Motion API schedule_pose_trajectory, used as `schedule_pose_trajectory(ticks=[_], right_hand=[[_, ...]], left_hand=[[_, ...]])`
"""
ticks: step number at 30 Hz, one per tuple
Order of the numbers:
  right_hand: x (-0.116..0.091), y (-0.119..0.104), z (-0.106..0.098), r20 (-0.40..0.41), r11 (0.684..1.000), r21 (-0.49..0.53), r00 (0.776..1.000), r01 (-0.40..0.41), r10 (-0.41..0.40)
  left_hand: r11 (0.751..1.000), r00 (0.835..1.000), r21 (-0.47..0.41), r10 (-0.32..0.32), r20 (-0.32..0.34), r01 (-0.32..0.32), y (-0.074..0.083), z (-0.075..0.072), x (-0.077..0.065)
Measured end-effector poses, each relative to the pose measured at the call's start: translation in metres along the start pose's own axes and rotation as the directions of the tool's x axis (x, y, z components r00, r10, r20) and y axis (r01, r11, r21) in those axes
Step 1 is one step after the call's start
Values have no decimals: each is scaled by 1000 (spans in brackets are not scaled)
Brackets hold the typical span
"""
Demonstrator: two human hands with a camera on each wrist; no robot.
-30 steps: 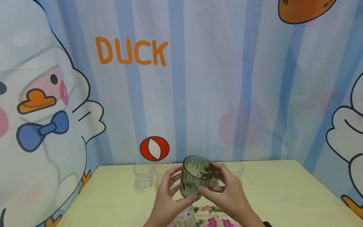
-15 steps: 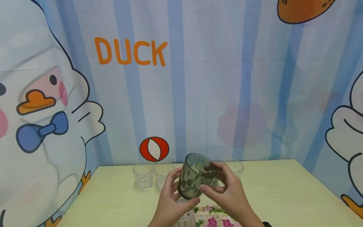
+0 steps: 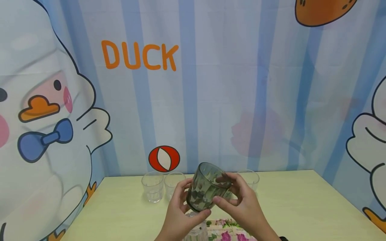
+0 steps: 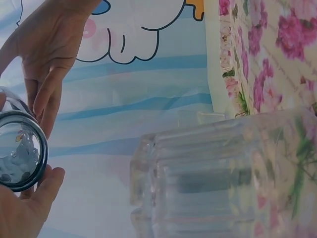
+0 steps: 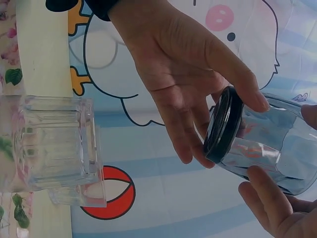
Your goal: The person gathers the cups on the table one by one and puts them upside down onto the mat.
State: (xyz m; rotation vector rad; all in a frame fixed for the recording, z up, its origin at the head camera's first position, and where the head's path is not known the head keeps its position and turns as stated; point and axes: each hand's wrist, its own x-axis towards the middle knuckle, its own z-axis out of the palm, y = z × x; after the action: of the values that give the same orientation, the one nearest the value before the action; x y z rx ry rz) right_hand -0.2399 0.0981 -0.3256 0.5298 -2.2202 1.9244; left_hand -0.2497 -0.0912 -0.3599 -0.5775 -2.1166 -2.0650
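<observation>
Both hands hold a smoky grey-green glass tumbler [image 3: 206, 189] in the air, its base leaning down to the left. My left hand [image 3: 182, 212] grips it around the lower part, with the thumb under the base. Near the rim, my right hand [image 3: 242, 201] pinches its right side between thumb and fingers. The right wrist view shows the same tumbler [image 5: 275, 141] between the two hands. Just below it in the head view stands a clear ribbed glass [image 3: 197, 231], partly hidden by my left hand; it looms large in the left wrist view [image 4: 208, 183].
Clear glasses stand along the back of the pale yellow table [image 3: 298, 197]: two at left, a front one [image 3: 152, 187] and its neighbor [image 3: 173, 184], and one at right [image 3: 251, 179]. A floral mat [image 3: 224, 231] lies near me. Behind hangs a duck-print curtain [image 3: 223, 83].
The tumbler has tilted further, its base swinging down to the left and its rim rising to the right. My fingers have shifted slightly with it. The other glasses have not moved.
</observation>
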Motion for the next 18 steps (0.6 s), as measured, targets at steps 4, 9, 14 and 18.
schedule_pose_trajectory(ticks=[4,9,14,18], right_hand=[[-1,0,0,51,1000,27,999,5,-6],[-2,0,1,87,1000,21,996,4,-6],[-2,-1,-1,94,1000,14,996,8,-10],[-2,-1,-3,118,999,24,992,47,-49]], left_hand=[[1000,1000,-19,8,11,-8,3,-4,0],[1000,1000,-28,5,22,-5,8,-6,0],[1000,1000,-30,5,20,-4,10,-7,0],[999,1000,-32,6,30,-5,12,-8,-1]])
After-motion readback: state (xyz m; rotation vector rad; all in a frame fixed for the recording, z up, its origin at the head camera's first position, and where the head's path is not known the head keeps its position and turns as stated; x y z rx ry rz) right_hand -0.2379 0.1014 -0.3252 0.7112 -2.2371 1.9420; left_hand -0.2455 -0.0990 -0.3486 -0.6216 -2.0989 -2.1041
